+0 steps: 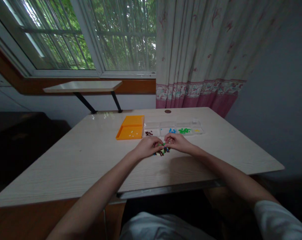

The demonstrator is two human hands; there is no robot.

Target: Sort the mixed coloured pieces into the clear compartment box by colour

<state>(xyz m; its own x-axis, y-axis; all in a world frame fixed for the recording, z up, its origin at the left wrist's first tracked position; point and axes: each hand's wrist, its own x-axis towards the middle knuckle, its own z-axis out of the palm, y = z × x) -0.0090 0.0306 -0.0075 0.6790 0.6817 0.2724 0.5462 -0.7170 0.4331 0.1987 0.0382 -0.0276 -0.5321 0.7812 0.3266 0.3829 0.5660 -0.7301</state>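
A small heap of mixed coloured beads [162,151] lies on the pale wooden table [91,160]. My left hand [148,147] and my right hand [177,142] meet over the heap, fingertips pinched together at a green piece between them. What each hand grips is too small to name. Behind the hands a clear divided tray [173,130] holds sorted dark, blue, green and yellow beads in separate compartments.
An orange tray [131,131] with a few light beads sits left of the clear one. A round brown grommet [167,111] marks the far edge. A window shelf [83,86], pink-hemmed curtain [198,53] and dark furniture [21,133] at left surround the table.
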